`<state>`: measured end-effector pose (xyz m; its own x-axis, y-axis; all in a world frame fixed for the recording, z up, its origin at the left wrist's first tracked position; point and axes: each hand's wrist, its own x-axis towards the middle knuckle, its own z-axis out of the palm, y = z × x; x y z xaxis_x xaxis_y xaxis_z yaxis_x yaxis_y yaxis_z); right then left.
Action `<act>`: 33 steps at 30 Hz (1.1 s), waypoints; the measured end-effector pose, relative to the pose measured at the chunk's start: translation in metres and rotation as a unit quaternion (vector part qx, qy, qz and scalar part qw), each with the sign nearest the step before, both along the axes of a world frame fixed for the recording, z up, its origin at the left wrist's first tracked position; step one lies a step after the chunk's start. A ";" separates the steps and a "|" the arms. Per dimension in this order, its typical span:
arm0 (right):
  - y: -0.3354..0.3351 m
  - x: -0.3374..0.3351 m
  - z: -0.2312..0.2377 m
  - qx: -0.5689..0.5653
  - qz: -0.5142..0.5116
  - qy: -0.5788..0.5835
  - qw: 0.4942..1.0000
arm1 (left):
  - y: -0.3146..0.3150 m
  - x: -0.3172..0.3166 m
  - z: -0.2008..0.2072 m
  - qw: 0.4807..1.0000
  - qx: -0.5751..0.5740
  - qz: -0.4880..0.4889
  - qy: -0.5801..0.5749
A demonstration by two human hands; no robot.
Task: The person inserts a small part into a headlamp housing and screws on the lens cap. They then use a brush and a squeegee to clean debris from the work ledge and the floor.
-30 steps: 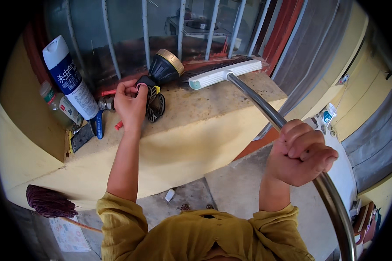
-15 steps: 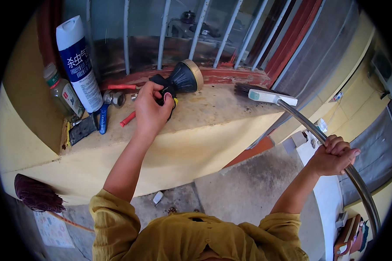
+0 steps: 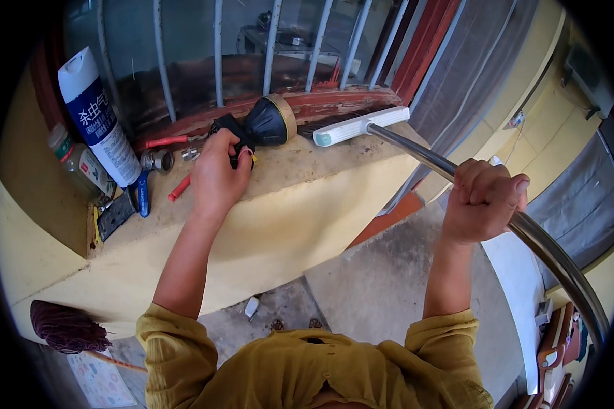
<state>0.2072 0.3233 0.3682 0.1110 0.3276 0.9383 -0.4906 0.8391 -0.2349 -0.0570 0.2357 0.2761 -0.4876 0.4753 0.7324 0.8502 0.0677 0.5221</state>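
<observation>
My left hand point(image 3: 217, 174) is closed around the black strap-like rear part of a lamp point(image 3: 262, 123) with a wide, gold-rimmed head, resting on the ledge. Red handles point(image 3: 165, 141) of a tool show on both sides of that hand; the rest of it is hidden. My right hand point(image 3: 486, 204) grips the shiny metal pole of a broom point(image 3: 413, 157), thumb along it. The broom's white head point(image 3: 351, 127) lies on the ledge right of the lamp, dark bristles point(image 3: 317, 125) toward the window.
On the ledge point(image 3: 286, 167) at left stand a spray can point(image 3: 97, 129) and a glass jar point(image 3: 82, 163). Metal fittings point(image 3: 158, 161), a blue-handled tool point(image 3: 142, 194) and a dark block point(image 3: 117, 217) lie nearby. Window bars point(image 3: 218, 54) rise behind. A purple mop point(image 3: 68, 326) leans lower left.
The broom head has moved left along the ledge, close to the lamp, as my right hand shifted left and up. My left hand keeps its hold on the lamp; the view has shifted slightly.
</observation>
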 end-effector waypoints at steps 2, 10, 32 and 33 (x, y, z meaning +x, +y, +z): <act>-0.005 0.026 0.014 0.004 0.011 -0.022 1.000 | -0.003 0.003 0.004 1.000 -0.010 -0.003 0.007; -0.008 0.052 0.048 0.002 -0.023 0.036 0.999 | -0.021 0.006 0.002 0.994 0.053 -0.002 0.099; 0.059 0.136 0.050 -0.071 0.026 0.132 0.988 | -0.144 0.277 -0.188 0.875 -0.010 -0.073 -0.478; 0.064 0.130 0.050 -0.072 0.017 0.143 0.987 | -0.145 0.293 -0.190 0.866 -0.008 -0.075 -0.494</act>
